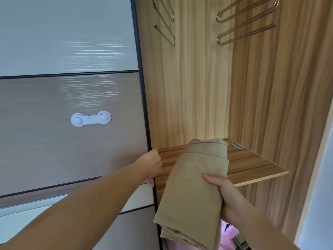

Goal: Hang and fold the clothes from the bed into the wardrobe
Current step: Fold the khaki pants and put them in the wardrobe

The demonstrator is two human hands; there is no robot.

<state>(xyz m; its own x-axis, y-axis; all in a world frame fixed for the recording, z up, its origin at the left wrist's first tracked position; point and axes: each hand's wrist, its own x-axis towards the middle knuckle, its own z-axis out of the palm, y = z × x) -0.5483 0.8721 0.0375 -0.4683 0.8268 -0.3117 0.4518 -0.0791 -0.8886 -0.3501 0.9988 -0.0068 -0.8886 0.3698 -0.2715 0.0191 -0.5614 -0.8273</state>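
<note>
Folded khaki garment going onto the wardrobe shelf

The right hand (219,188) pinches the folded khaki garment (194,183), thumb on top, fingers underneath; its far end already rests on the wooden shelf (252,163) at twelve o'clock. The left hand (151,165), fingers curled round the sliding door's edge (148,123) at nine o'clock, steadies it. Best to slide the bundle flat and deep, releasing only once the shelf supports it, under the metal hangers (243,20).
</note>
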